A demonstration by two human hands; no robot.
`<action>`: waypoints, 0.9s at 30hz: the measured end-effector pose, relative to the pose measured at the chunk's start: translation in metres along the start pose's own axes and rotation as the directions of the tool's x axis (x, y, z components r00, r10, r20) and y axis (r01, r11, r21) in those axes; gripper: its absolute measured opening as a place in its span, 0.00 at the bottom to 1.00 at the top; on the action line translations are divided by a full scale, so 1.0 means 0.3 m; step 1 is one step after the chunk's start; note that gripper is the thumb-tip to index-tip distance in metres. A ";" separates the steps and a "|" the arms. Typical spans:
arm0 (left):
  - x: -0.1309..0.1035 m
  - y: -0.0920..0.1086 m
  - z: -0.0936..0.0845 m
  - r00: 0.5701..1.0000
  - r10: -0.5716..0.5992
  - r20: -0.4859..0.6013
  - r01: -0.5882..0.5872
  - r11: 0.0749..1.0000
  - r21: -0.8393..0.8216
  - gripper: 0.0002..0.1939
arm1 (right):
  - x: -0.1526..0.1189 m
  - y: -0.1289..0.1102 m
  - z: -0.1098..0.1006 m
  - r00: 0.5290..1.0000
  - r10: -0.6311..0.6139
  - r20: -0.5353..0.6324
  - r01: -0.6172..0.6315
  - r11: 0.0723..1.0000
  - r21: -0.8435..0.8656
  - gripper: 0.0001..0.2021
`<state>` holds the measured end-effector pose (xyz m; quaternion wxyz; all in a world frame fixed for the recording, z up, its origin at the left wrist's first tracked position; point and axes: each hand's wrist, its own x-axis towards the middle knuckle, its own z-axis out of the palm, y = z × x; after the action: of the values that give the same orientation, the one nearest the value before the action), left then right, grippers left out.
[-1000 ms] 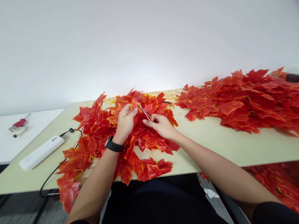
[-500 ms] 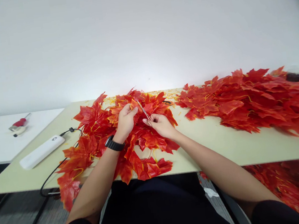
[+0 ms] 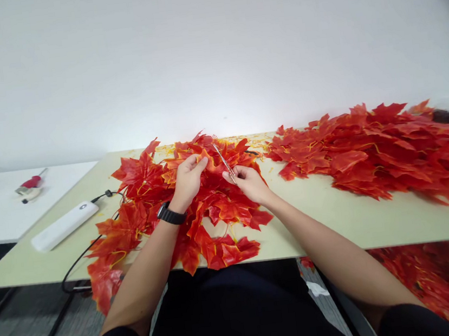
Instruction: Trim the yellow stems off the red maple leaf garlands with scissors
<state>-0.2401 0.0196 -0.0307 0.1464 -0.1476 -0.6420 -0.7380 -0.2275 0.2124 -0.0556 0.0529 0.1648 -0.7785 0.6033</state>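
- Left hand [image 3: 187, 180] pinches an orange-red leaf [image 3: 206, 162] above the leaf pile [image 3: 197, 215] (centre table).
- Right hand [image 3: 251, 182] grips thin metal scissors [image 3: 223, 160], blades pointing toward 11 o'clock, just beside the leaf.

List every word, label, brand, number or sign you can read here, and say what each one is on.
No readable text anywhere.
White power strip: a small dark mark near its far end, too small to read.
Black watch on the left wrist: its face is turned away.
Red-handled tool on the side table: no legible marking.
Red leaves and thin metal tool in the right hand: no print.
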 end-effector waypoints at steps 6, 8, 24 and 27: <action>0.002 0.008 -0.005 0.999 0.027 0.031 -0.028 0.999 0.024 0.16 | -0.008 -0.015 -0.008 0.998 -0.051 0.023 0.052 0.996 -0.066 0.30; 0.001 0.010 -0.003 0.998 0.025 0.052 -0.026 0.999 0.024 0.17 | -0.011 -0.018 -0.005 0.998 -0.054 0.030 0.057 0.994 -0.093 0.30; -0.008 0.003 0.007 0.990 0.009 0.144 -0.015 0.999 0.042 0.14 | -0.018 -0.034 0.019 1.000 -0.023 0.016 0.024 0.994 -0.106 0.29; -0.007 0.002 0.008 0.989 0.019 0.144 -0.024 0.999 0.036 0.14 | -0.019 -0.032 0.021 1.000 -0.018 0.020 0.019 0.997 -0.071 0.29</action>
<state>-0.2378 0.0221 -0.0308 0.1104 -0.2046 -0.6632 -0.7114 -0.2183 0.2053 -0.0502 0.0567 0.1758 -0.7985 0.5729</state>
